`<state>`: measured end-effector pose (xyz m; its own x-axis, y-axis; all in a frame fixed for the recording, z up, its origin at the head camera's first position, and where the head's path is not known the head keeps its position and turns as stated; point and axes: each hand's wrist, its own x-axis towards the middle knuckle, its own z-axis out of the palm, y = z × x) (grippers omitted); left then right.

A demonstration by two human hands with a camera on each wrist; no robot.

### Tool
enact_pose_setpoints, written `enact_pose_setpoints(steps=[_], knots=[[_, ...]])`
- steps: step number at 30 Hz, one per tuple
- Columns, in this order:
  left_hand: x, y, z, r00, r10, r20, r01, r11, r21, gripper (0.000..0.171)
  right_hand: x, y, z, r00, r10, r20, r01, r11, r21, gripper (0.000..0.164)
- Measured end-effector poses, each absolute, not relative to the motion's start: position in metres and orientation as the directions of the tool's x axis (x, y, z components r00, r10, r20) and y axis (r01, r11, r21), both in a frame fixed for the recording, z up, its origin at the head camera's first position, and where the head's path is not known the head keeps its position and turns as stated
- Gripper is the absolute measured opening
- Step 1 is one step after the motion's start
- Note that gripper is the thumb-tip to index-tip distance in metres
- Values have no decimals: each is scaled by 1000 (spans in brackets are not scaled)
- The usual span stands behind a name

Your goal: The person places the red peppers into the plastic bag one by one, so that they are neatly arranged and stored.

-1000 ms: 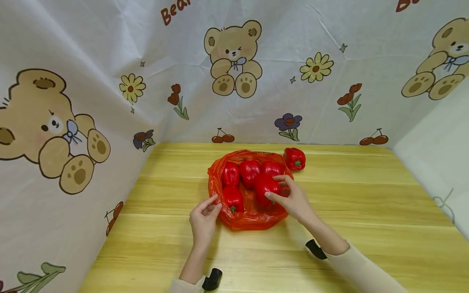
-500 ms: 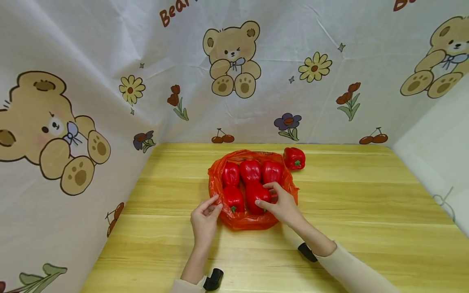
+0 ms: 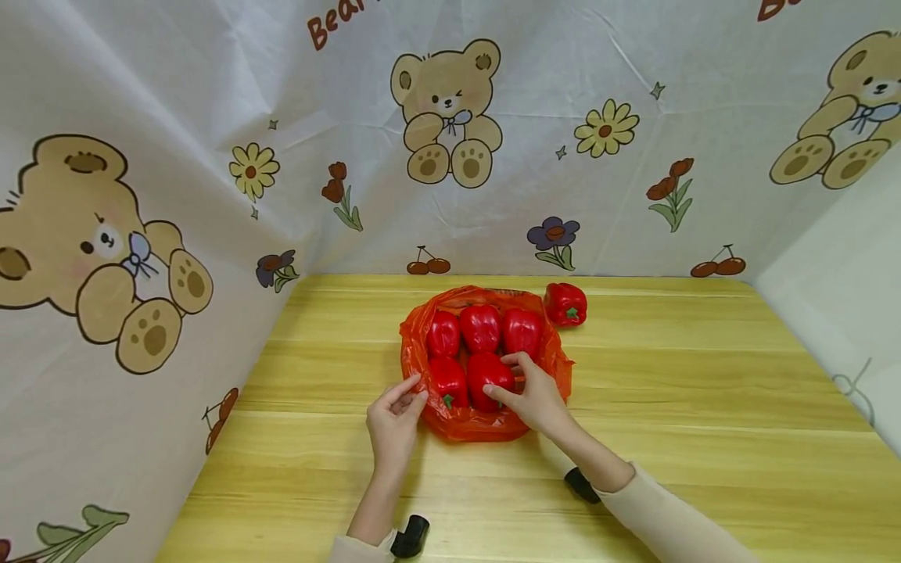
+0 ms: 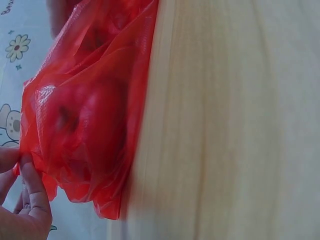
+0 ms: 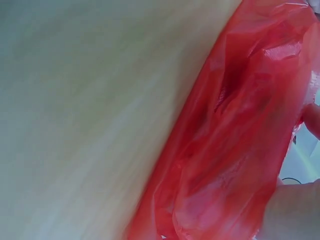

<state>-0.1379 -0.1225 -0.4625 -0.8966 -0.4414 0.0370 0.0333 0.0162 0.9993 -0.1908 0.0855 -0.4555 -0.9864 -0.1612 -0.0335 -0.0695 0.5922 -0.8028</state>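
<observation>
An orange-red plastic bag (image 3: 479, 430) lies spread open on the table, with several red bell peppers inside. My left hand (image 3: 393, 422) pinches the bag's left rim between thumb and fingers; the left wrist view shows these fingers (image 4: 34, 187) at the edge of the plastic bag (image 4: 85, 125). My right hand (image 3: 538, 395) reaches into the bag and holds the front-right bell pepper (image 3: 486, 379), thumb on its near side and fingers on its right. Beside it sits another bell pepper (image 3: 448, 381), stem toward me. In the right wrist view the bag's side hides the pepper.
One more red bell pepper (image 3: 565, 305) lies on the table outside the bag, at its back right. The wood-grain table (image 3: 676, 375) meets a white cloth backdrop (image 3: 317, 94) printed with bears and flowers at the back and left.
My right hand has moved left and lowered the bell pepper into the spot beside the front-left one. The bag's right rim has spread outward slightly. My left hand stays at the rim.
</observation>
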Motion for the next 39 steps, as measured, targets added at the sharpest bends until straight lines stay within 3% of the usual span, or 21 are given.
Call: enact_pose_setpoints(steps=[20, 24, 30, 34, 39], knots=[[-137, -123, -462, -898, -438, 34, 32, 14, 999, 28, -187, 87, -455, -978, -207, 24, -142, 577, -804, 58], [-137, -123, -461, -897, -442, 29, 26, 13, 1000, 28, -188, 96, -444, -971, -218, 98, -204, 540, -817, 55], [-137, -122, -461, -897, -441, 27, 23, 15, 1000, 28, -217, 132, -416, -973, -54, 226, -226, 444, -867, 42], [-137, -122, -461, -896, -444, 25, 19, 19, 1000, 28, -248, 163, -405, -974, 76, 212, -160, 431, -888, 47], [-137, -122, -463, -896, -444, 18, 5, 30, 1000, 27, -285, 191, -405, -973, 148, 176, -99, 418, -903, 51]])
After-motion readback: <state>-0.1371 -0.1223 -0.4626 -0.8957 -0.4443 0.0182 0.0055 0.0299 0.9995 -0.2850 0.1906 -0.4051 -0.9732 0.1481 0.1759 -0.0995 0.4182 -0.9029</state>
